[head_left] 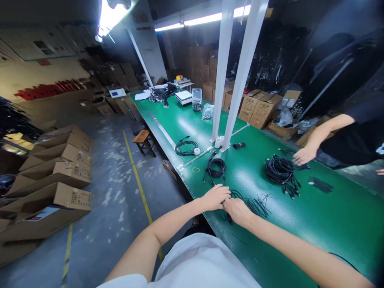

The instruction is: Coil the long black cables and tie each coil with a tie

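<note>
My left hand [215, 197] and my right hand [238, 211] meet at the near edge of a long green table [330, 216]. Both hands have their fingers curled onto a black cable [237, 195] that lies between them. Loose black ties [258, 205] spread on the table just right of my right hand. A small coiled black cable [216, 167] lies a little beyond my hands. A larger bundle of coiled black cables [280, 171] lies further right.
Another person in black reaches a hand [303, 155] toward the large bundle. Another coil with white tape [186, 148] and two white posts [237, 72] stand mid-table. Bags [197, 100] and a scale [183, 97] sit far along. Cardboard boxes [57, 188] line the floor at left, by a wooden stool [144, 140].
</note>
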